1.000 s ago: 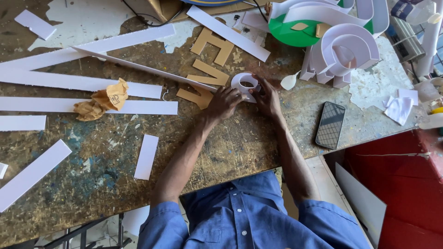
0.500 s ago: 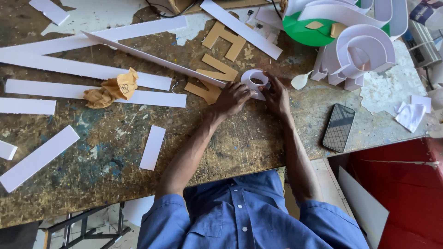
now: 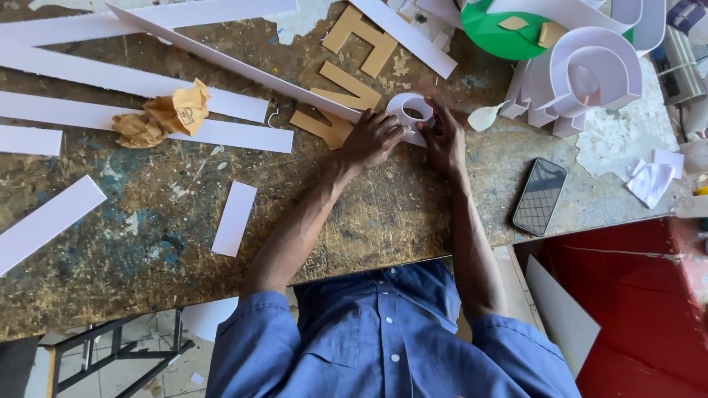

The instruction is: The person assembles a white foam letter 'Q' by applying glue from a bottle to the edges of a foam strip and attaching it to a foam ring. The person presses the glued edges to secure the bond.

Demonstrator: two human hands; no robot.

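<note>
Both of my hands meet on a small white curved letter piece with a round hole, lying on the worn workbench. My left hand presses its left side with fingers bent. On the piece's right edge, my right hand pinches it. Tan cardboard letter cutouts lie just left of and beyond my hands. A long white strip runs diagonally toward the piece.
Several white strips cover the left of the bench, with crumpled brown paper on them. A short white strip lies nearer me. A phone rests at right. White built letters and a green disc stand at back right.
My hands stay on the white piece; the view has drifted a little, shifting the bench rightward and downward in frame.
</note>
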